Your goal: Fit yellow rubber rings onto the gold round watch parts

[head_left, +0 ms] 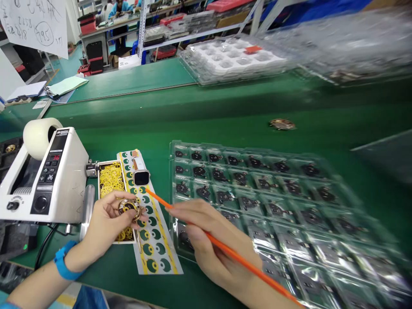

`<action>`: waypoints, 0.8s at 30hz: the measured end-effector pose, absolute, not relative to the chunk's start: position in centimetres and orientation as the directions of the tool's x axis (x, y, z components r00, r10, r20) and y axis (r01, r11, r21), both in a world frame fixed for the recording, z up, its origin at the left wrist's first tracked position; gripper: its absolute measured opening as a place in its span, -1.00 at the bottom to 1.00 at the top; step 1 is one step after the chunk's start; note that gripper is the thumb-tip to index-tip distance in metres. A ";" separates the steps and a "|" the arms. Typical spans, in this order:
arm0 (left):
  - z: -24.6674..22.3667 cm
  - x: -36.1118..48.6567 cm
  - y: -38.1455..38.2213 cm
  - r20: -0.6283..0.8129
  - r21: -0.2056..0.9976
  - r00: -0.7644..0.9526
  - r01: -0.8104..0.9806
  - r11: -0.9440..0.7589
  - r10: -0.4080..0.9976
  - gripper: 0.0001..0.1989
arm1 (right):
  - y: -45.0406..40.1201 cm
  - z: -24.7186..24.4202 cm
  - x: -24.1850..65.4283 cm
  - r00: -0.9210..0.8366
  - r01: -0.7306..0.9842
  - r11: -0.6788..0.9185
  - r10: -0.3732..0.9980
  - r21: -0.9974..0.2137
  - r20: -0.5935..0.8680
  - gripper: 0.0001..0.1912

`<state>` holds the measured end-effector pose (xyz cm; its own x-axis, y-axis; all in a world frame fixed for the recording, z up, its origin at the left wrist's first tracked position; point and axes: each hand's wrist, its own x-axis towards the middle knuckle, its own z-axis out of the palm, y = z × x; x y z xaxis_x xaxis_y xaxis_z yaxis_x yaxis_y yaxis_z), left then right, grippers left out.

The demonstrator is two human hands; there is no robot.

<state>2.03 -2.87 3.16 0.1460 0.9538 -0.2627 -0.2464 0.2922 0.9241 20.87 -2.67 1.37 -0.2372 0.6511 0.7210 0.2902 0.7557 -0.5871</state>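
Observation:
My left hand [111,214], with a blue band on its wrist, pinches a round gold-rimmed metal part [129,209] above the white box [120,163] of yellow rings. In my right hand [212,240] is a long orange stick [238,256]; its tip lies over the sheet of green and yellow stickers [177,268], near a watch with a square dark face [141,177]. The stick's tip is apart from the metal part. Right of the sheet lies a clear tray [222,150] holding rows of dark small parts, partly hidden by my right hand.
A white tape dispenser [72,159] stands at the left. Another metal part [282,124] lies behind the tray. Stacked clear trays [231,56] sit on the raised ledge. Papers [66,86] lie at the back left; a person [120,8] sits far behind.

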 end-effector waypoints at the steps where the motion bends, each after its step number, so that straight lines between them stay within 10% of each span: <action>1: 3.2 2.1 -2.9 -0.256 0.933 0.150 -0.221 0.285 0.955 -0.77 | -2.6 1.4 20.9 -0.213 0.285 0.738 0.671 -0.612 0.710 -0.74; 16: 2.2 2.4 -3.6 -0.134 0.991 0.066 0.009 0.134 0.989 -0.88 | -2.9 0.0 18.5 -0.338 0.541 0.766 0.577 -0.348 0.744 -0.81; 24: 1.0 2.6 -4.7 0.021 0.968 0.097 0.247 -0.045 0.995 -0.54 | -2.5 -0.3 17.7 -0.227 0.567 0.646 0.719 -0.511 0.657 -0.85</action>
<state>2.61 -4.72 1.05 0.0975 0.9950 0.0210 0.2470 -0.0447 0.9680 17.67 -2.52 -0.29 -0.2268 0.7187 0.6573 0.5667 0.6462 -0.5111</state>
